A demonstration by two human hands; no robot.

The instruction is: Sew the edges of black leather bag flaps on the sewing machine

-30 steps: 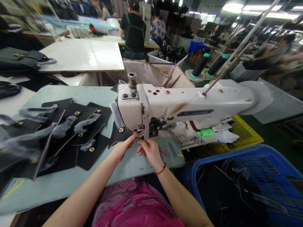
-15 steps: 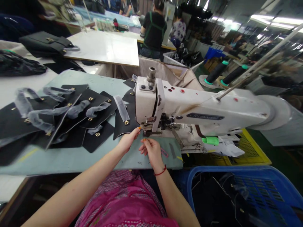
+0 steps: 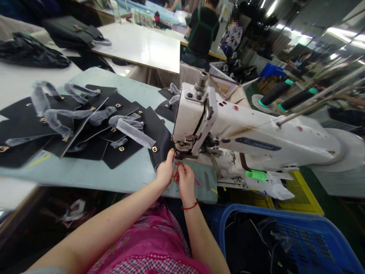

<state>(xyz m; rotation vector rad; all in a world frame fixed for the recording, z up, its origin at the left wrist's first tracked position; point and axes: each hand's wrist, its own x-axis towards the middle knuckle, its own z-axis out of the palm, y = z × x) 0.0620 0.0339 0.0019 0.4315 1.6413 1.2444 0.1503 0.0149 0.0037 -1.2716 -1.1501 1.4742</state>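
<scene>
A black leather-like panel (image 3: pixel 163 142) with a gold buckle and a plastic-wrapped strap (image 3: pixel 135 131) lies left of the sewing machine (image 3: pixel 228 125), its right edge by the needle area. My left hand (image 3: pixel 165 172) is closed just below the presser foot (image 3: pixel 186 155), beside the panel's edge, thumb up. What its fingers grip is hidden. Close on its right is my right hand (image 3: pixel 185 179), fingers curled in a pinch; anything between them is too small to make out. A pink tool (image 3: pixel 197 182) lies on the table right of this hand.
Similar black panels (image 3: pixel 88 148) overlap on the pale green tabletop (image 3: pixel 137 177) to the left. A blue basket (image 3: pixel 228 215) holding black pieces stands at the lower right. Thread cones (image 3: pixel 276 94) stand behind the machine. Co-workers (image 3: pixel 201 32) sit farther back.
The view has shifted and tilted. My hands have come closer together below the presser foot. The buckled panel has turned, and its strap now slants left over neighbouring panels.
</scene>
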